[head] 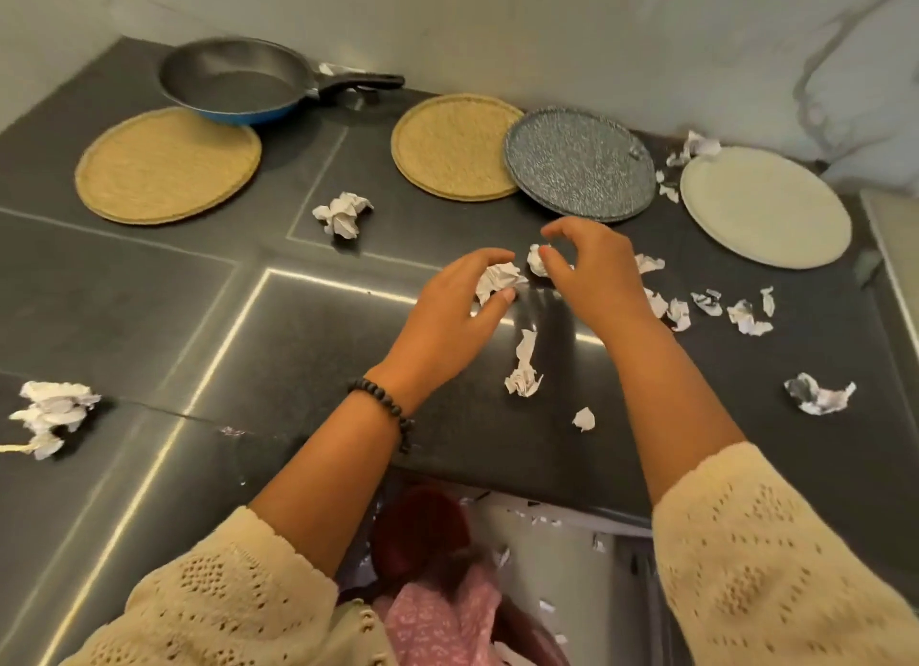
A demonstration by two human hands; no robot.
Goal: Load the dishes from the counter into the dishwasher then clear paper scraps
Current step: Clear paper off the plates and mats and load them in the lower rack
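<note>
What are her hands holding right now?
The left hand grips a crumpled paper scrap around its middle. The right hand pinches another scrap.

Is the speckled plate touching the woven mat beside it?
Touching. The head view shows the speckled plate lying over the right edge of the woven mat, with no gap between them.
</note>
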